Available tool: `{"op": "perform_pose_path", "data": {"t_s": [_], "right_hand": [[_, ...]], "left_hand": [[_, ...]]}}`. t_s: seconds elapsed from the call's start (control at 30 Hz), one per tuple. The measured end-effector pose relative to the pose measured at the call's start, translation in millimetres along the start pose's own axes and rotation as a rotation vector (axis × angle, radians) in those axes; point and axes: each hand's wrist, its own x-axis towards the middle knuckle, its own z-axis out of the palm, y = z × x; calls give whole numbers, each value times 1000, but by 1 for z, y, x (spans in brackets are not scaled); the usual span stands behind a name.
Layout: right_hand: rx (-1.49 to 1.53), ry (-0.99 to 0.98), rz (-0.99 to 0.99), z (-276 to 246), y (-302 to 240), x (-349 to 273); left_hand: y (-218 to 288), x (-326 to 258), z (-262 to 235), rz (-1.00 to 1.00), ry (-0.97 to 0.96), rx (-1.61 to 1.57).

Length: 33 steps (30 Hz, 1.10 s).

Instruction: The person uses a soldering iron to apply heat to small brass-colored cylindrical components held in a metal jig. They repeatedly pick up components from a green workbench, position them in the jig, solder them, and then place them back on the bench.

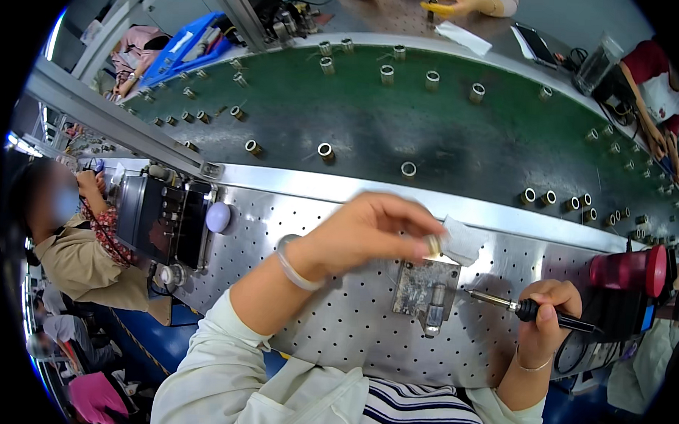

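Observation:
My left hand (365, 232) is closed on a small brass-coloured metal cylinder (432, 245), pinched between thumb and fingers. The hand is a little blurred and hides part of the cylinder. A folded white cloth or paper (465, 242) lies just beyond it. Below the fingers sits a worn metal fixture plate (408, 291) on the perforated steel bench, with a shiny cylindrical part (436, 296) on its right side. My right hand (551, 316) grips a soldering iron (528, 308) by its black handle. Its bare tip points left, beside the fixture and not touching it.
Ahead runs a green conveyor belt (359, 107) carrying many upright metal cylinders (325, 151). At right stands a red lidded cup (629, 270) by a black box. A purple round object (218, 217) and black equipment (154, 215) sit at left. Co-workers (80, 254) sit around.

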Motion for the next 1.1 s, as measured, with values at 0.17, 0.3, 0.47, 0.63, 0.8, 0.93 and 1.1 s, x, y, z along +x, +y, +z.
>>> {"op": "perform_pose_path", "data": {"t_s": [0.17,0.3,0.47,0.63,0.8,0.93,1.1], "right_hand": [[-20,54,49,4,0,-1],[-11,26,74,8,-4,3],[44,52,81,-1,-7,3],[35,68,95,-1,-14,0],[157,82,9,-8,-14,0],[118,121,22,-12,-17,2],[159,115,21,-14,-16,-1]], "left_hand": [[47,2,-112,475,770,1250],[64,-10,-191,224,966,1686],[66,2,-179,362,931,1809],[52,37,-60,605,583,1621],[17,102,28,717,158,1439],[-12,160,64,698,94,1398],[-27,176,61,494,64,1538]]}}
